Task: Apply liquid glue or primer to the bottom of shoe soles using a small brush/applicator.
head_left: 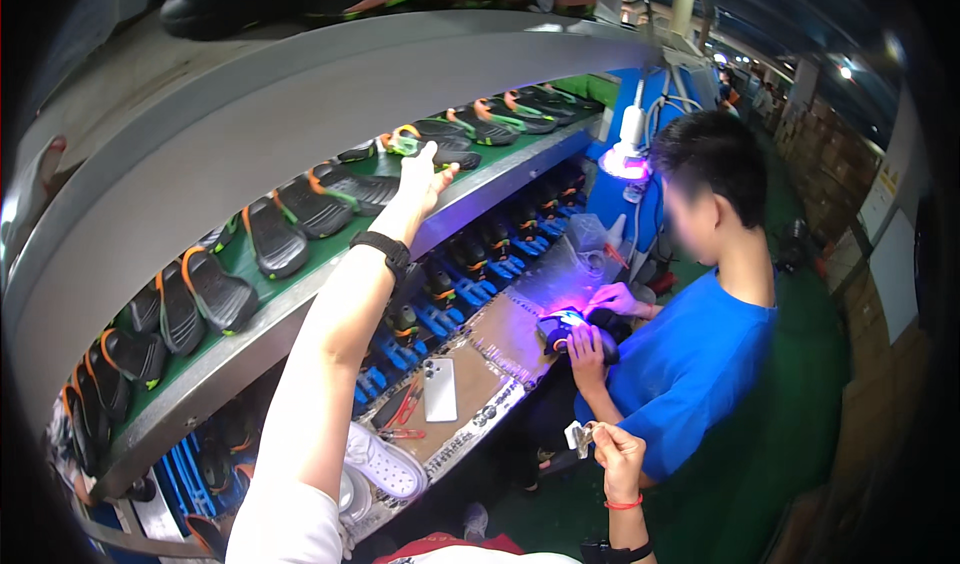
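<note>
My left hand, a black band on its wrist, reaches over the upper shelf. Its thumb and index finger are apart, at the near side of a black flip-flop sandal with a green and orange strap. The fingers overlap the sandal, and whether they touch it is unclear. Lower right, my right hand is closed in a pinch on a small white and silver piece, whose kind I cannot make out. A red string circles that wrist.
Black sandals line the green belt behind a metal rail. Below, blue racks hold more footwear. A worker in blue handles a dark shoe under purple light. A white phone-like slab, red-handled tools and white clogs are nearer.
</note>
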The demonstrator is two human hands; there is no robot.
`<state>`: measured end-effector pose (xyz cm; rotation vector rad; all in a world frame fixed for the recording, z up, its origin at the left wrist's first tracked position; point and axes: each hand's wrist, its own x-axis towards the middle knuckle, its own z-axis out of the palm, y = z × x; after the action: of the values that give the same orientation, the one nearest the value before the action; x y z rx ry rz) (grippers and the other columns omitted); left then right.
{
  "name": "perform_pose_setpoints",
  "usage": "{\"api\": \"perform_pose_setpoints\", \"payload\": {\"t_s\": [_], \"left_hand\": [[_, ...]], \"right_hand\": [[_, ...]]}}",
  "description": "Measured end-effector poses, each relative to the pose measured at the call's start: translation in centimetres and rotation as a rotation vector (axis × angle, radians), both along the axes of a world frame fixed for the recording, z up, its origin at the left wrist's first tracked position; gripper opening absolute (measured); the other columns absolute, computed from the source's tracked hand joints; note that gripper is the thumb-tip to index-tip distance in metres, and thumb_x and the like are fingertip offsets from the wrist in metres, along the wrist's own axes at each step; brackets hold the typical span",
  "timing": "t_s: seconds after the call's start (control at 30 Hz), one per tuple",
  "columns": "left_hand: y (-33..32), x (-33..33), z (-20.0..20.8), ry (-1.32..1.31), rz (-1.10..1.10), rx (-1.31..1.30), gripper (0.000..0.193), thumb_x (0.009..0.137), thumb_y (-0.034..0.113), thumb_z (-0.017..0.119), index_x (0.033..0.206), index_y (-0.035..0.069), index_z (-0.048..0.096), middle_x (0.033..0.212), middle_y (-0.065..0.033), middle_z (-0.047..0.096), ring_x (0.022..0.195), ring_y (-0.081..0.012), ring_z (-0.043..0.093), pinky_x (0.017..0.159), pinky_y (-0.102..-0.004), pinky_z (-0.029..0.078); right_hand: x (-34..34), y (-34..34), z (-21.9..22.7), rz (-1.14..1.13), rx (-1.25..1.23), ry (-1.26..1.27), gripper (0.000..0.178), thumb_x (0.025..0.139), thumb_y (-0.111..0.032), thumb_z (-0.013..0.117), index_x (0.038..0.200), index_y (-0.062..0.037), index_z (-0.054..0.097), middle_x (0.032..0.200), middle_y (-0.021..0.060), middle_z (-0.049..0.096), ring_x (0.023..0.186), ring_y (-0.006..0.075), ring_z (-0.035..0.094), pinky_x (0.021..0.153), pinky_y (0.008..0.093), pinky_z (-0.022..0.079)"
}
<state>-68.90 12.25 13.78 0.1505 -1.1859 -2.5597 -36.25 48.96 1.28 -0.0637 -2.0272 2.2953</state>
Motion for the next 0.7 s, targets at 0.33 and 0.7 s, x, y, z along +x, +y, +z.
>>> {"api": "perform_pose_setpoints", "payload": {"t_s": [0.33, 0.7], "left_hand": [[-6.7, -4.8, -5.1, -0.249, 0.650, -1.884, 0.079, 0.079, 0.071, 0.046, 0.113, -0.001, 0.051, 0.090, -0.0252, 0.064, 0.090, -0.0398, 0.061, 0.084, -0.0463, 0.045], [-2.9, -2.6, -4.6, 0.002, 0.033, -0.651, 0.031, 0.084, 0.005, 0.057, 0.114, -0.003, 0.056, 0.101, -0.0133, 0.062, 0.095, -0.0256, 0.060, 0.085, -0.0335, 0.047]], "right_hand": [[0.1, 0.6, -2.0, 0.102, 0.039, -0.076, 0.021, 0.087, -0.019, 0.066, 0.098, -0.0014, 0.070, 0.078, 0.0016, 0.069, 0.055, 0.0015, 0.051, 0.047, 0.0161, 0.041], [2.4, -3.1, -0.7, 0.280, 0.078, -0.004, 0.021, 0.089, -0.017, 0.064, 0.099, 0.0007, 0.069, 0.079, 0.0007, 0.068, 0.064, 0.0020, 0.053, 0.056, 0.0175, 0.042]]}}
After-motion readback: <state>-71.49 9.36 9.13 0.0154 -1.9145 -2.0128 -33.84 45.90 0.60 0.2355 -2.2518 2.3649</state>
